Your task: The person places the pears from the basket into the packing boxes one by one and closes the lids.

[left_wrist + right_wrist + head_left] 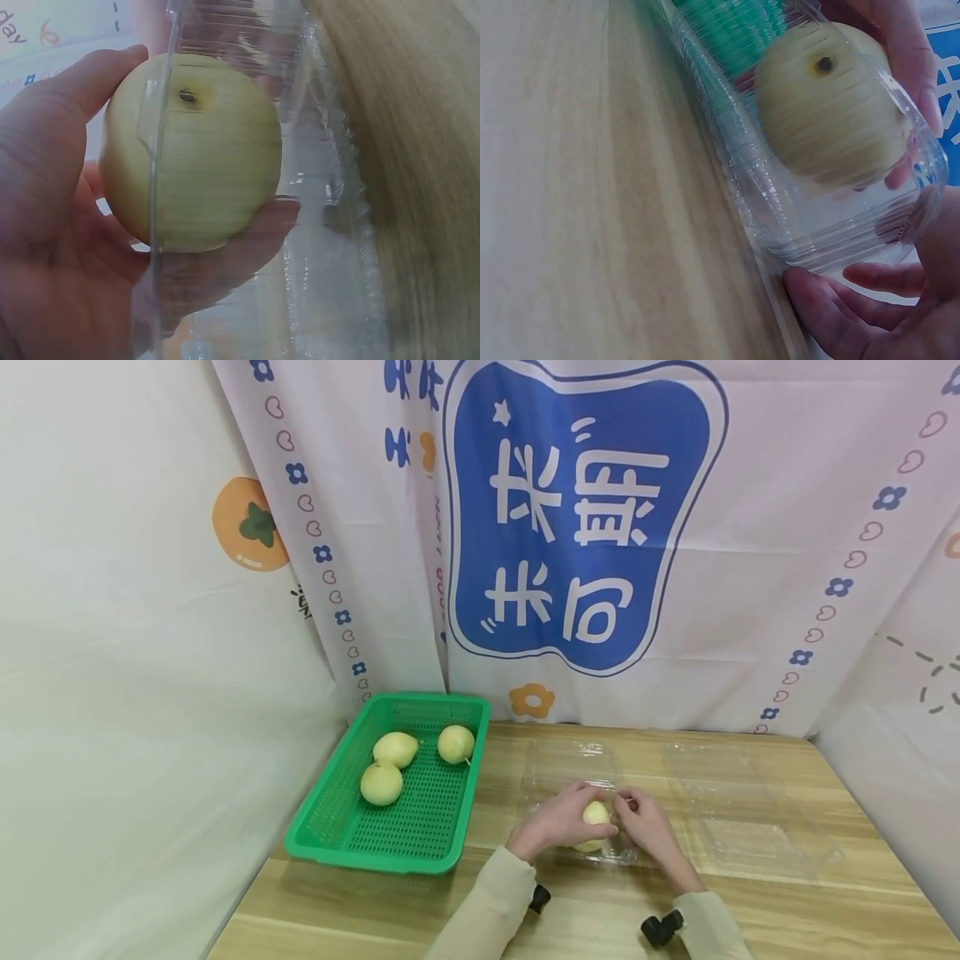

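In the head view my left hand (pixel 561 820) curls round a pale yellow pear (pixel 596 814), thumb on one side and fingers on the other. The left wrist view shows the pear (pixel 202 157) partly behind the wall of a clear plastic clamshell box (pixel 337 262), low inside it. My right hand (pixel 647 828) grips the right end of that box, fingers beneath its corner in the right wrist view, where the box wall (pixel 810 232) bends between thumb and fingers. The box's lid (pixel 566 760) lies folded back toward the curtain.
A green basket (pixel 483 760) with three pears (pixel 382 783) stands to the left. Another clear plastic box (pixel 750 839) lies opened out at the right. A printed curtain (pixel 750 568) hangs behind the wooden table (pixel 315 910), and a white wall (pixel 135 735) closes the left side.
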A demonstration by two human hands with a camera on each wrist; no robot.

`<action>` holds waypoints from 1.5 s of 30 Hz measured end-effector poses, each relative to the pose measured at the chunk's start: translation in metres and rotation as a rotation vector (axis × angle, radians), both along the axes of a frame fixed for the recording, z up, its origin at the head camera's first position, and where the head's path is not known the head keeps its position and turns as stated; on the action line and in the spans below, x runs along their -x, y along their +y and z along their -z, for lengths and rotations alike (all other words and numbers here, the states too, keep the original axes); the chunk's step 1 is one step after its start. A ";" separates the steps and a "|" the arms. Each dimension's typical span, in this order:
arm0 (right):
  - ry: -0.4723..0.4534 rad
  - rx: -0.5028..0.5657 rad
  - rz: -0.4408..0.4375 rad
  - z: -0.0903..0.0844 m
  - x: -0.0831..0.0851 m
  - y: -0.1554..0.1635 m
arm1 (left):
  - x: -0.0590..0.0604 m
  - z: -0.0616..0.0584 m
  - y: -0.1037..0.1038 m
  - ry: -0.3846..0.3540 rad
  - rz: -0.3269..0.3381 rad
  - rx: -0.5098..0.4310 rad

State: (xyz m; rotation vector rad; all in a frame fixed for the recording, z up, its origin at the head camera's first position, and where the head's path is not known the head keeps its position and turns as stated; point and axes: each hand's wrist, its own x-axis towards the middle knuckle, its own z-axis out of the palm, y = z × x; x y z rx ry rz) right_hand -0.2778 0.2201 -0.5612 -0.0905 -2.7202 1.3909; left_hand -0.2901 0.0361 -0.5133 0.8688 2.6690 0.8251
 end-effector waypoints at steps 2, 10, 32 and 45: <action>-0.002 -0.005 0.003 -0.001 0.000 0.000 | 0.000 0.001 0.001 0.003 0.004 0.010; 0.001 -0.012 0.003 0.000 0.000 0.001 | -0.003 0.006 0.003 0.019 0.018 0.055; 0.002 -0.027 0.007 0.001 0.001 0.001 | -0.011 0.011 0.010 -0.011 -0.065 0.034; 0.007 -0.031 0.009 0.001 0.001 0.000 | -0.010 0.008 0.003 -0.053 0.022 -0.059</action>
